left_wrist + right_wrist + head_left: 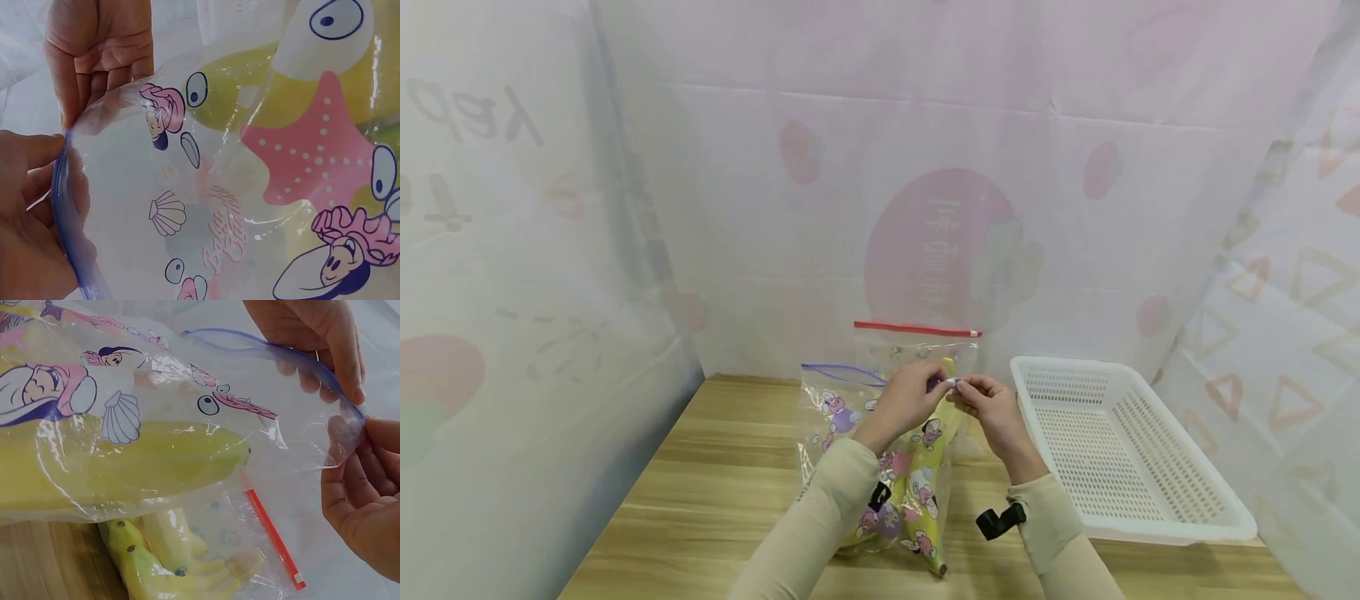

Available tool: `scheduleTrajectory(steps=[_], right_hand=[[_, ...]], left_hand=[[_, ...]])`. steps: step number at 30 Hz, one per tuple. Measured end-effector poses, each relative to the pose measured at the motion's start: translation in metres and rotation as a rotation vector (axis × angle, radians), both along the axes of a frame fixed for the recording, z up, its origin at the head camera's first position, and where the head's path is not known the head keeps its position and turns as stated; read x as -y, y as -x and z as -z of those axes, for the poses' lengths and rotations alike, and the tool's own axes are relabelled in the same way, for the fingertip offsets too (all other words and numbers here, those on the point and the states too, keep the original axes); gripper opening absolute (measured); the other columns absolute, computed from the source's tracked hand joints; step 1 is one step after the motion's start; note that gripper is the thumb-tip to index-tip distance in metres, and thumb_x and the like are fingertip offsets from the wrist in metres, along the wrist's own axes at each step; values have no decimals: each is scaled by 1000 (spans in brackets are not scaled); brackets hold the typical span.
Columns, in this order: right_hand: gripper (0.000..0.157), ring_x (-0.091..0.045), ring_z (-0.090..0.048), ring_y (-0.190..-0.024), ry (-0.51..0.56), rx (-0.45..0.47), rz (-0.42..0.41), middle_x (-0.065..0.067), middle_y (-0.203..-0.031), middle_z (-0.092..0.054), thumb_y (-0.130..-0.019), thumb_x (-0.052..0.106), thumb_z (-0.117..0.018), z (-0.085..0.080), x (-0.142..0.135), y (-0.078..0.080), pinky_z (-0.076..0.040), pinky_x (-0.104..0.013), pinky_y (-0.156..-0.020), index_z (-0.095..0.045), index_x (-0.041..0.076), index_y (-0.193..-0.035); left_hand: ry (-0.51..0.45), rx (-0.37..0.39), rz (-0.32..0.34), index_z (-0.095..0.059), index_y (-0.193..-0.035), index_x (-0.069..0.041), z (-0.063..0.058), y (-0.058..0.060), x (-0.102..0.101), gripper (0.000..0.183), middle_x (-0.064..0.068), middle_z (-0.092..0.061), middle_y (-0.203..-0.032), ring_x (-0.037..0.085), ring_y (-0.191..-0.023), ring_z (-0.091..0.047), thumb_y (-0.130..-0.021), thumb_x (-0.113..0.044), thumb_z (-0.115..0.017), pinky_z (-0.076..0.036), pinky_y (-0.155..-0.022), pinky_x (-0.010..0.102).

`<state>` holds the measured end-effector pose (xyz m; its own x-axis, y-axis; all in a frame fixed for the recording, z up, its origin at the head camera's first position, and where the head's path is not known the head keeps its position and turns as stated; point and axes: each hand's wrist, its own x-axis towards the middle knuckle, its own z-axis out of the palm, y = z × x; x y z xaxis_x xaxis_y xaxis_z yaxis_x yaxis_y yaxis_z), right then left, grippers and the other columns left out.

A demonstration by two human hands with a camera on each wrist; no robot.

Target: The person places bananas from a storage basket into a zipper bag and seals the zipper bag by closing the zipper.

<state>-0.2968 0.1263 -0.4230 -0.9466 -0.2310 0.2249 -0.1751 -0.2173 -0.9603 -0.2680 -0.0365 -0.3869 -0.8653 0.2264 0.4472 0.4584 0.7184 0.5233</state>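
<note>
A clear zip bag [842,417] with cartoon prints and a blue-purple zip [57,187] stands upright at the table's middle. Large yellow bananas [125,462] lie inside it. My left hand [913,396] pinches the zip edge near the bag's right corner between thumb and fingers. Right beside it, my right hand [992,408] pinches that corner, where a small whitish piece shows. The two thumb tips nearly meet in the right wrist view. Left of my hands, the bag's two lips stand apart.
Behind stands another clear bag with a red zip [917,329], holding several small bananas [156,556]. A white perforated plastic basket [1150,529] sits at the right on the wooden table [700,500]. Printed cloth walls [775,208] enclose the back and sides.
</note>
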Motion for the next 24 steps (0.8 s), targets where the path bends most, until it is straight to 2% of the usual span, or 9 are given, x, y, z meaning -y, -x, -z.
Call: scheduleTrajectory(steps=[5, 8, 14, 18, 24], right_hand=[[9, -11, -66, -76, -42, -37, 2, -1, -82, -66, -94, 3, -56, -2, 1, 1, -53, -24, -72, -61, -4, -96], [9, -11, -65, -76, -69, -51, -1, -1, -82, -65, -94, 3, -55, -3, 2, 0, -53, -24, -72, -60, -5, -96], [15, -13, -62, -79, -162, -78, -1, -4, -85, -62, -96, 7, -54, -5, 3, -4, -52, -25, -77, -56, -8, -98], [17, -13, -61, -79, -152, -89, 4, -5, -86, -61, -97, 8, -52, -5, 3, -5, -51, -25, -78, -54, -9, -99], [18, -13, -62, -79, -128, -96, -17, -6, -86, -59, -97, 5, -51, -3, 4, -5, -52, -27, -79, -52, -12, -99]], left_hand=[[-8, -7, 17, -65, -87, -17, 1, 0, 2, 14, -10, -56, -73, 6, -60, -50, -95, -25, -58, -43, -54, 21], [3, -10, 5, -64, -85, -17, 0, -1, 2, 13, -10, -56, -73, 6, -59, -50, -95, -26, -59, -43, -53, 22], [105, -69, -40, -63, -83, -19, -2, -4, 2, 14, -11, -56, -73, 4, -58, -49, -95, -26, -59, -42, -56, 23], [151, -121, -56, -62, -83, -19, -2, -5, 1, 14, -10, -56, -75, 5, -61, -48, -95, -27, -59, -42, -59, 25], [145, -129, -46, -61, -83, -18, -1, -6, 6, 12, -9, -55, -74, 7, -63, -48, -93, -24, -61, -41, -59, 26]])
